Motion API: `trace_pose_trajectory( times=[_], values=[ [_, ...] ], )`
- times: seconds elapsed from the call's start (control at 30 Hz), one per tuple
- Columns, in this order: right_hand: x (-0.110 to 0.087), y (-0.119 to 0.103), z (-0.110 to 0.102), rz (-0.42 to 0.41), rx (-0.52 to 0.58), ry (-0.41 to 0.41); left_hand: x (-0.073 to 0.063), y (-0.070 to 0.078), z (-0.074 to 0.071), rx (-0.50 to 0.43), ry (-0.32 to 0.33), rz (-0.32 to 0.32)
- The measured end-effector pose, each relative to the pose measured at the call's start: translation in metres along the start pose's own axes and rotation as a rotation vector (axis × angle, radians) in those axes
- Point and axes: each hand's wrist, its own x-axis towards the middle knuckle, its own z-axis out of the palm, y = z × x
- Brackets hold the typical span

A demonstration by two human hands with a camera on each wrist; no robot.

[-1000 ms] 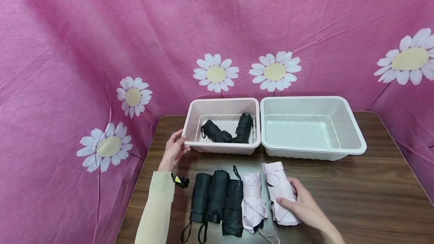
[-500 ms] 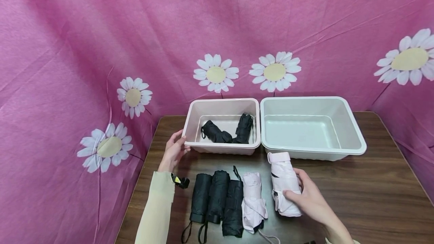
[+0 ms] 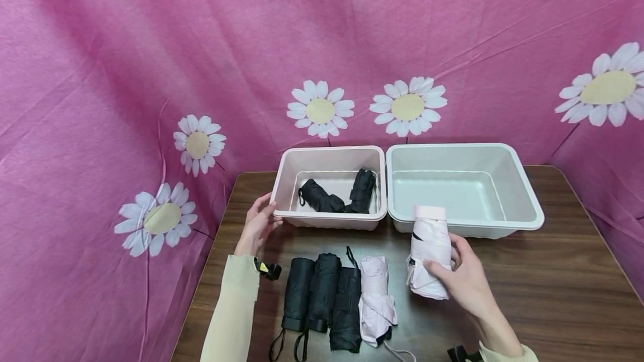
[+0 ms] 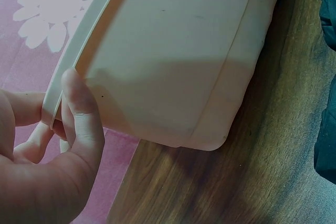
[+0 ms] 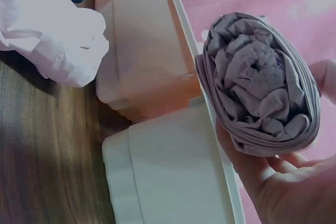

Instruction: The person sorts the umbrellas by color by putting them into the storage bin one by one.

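Right hand [image 3: 472, 281] holds a folded pale pink umbrella [image 3: 430, 253] between thumb and fingers, raised above the table [image 3: 548, 278] at the near side of the white bin [image 3: 483, 224]. Left hand [image 3: 255, 227] pinches the near left corner of the pink bin [image 3: 327, 217] (two black umbrellas [image 3: 361, 190] lie inside). Three more black umbrellas [image 3: 323, 292] and a second pale pink umbrella [image 3: 375, 295] lie in a row on the table.

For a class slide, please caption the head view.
Right hand holds a pale umbrella; left hand grips the pinkish bin holding two black umbrellas.
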Motion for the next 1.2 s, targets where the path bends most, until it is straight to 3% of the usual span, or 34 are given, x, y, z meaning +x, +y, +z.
trace_pose_trajectory(
  times=[0.47,0.73,0.93,1.03,1.2],
  values=[
    [0.016,-0.009,-0.011,0.054,0.295,0.082,0.000,-0.001,0.000,-0.009,-0.004,0.002],
    [0.029,-0.017,-0.016,0.078,0.381,0.098,-0.001,0.001,0.000,-0.017,-0.006,-0.002],
    [0.036,-0.022,-0.016,0.049,0.430,0.113,0.001,0.000,-0.001,-0.006,-0.010,-0.009],
    [0.040,-0.023,-0.015,0.032,0.434,0.114,0.001,-0.002,-0.001,-0.004,-0.015,0.013],
    [0.046,-0.024,-0.015,0.009,0.468,0.114,-0.004,-0.005,-0.003,-0.036,-0.066,0.109]
  ],
)
